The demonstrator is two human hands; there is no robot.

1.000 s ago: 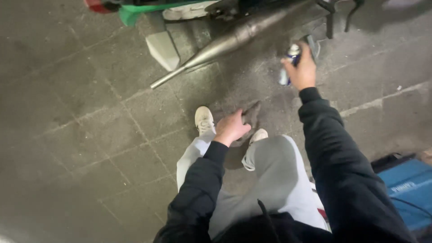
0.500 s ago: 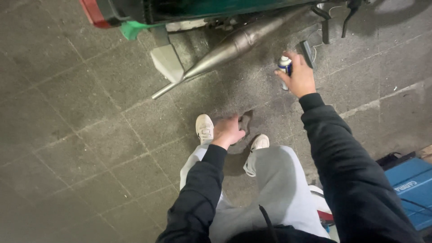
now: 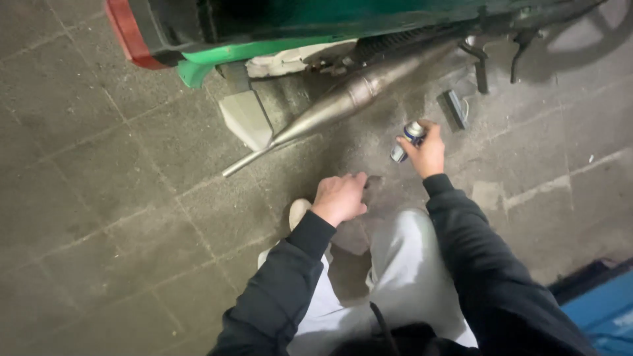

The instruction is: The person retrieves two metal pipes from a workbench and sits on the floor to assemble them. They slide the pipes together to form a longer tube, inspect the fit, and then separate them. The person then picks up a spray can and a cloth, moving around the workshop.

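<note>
Person crouches on a grey tiled floor (image 3: 99, 217) beside a green scooter (image 3: 277, 46), looking down at own knees in light trousers. Right hand (image 3: 427, 153) is wrapped around a small spray can (image 3: 407, 140), fingers closed on its body, nozzle end pointing up toward the scooter's underside; can sits just below and right of the exhaust pipe (image 3: 343, 102), near but apart from it. Left hand (image 3: 339, 198) hangs loosely curled over the knee, holding nothing, fingertips close to the floor; cannot tell if they touch it. Exhaust runs diagonally from under the body down to a thin tailpipe tip above the floor. A small dark rectangular block (image 3: 453, 109) lies on the floor just beyond the can, and the stand legs (image 3: 480, 66) are behind it. Blue case (image 3: 597, 306) at lower right, well apart. Progress, judged: can is gripped and brought up near the exhaust area, so pick-up is done; no spray mist or wet patch visible, so spraying looks not started or can't be confirmed. White shoe (image 3: 298, 212) peeks out under left wrist.
</note>
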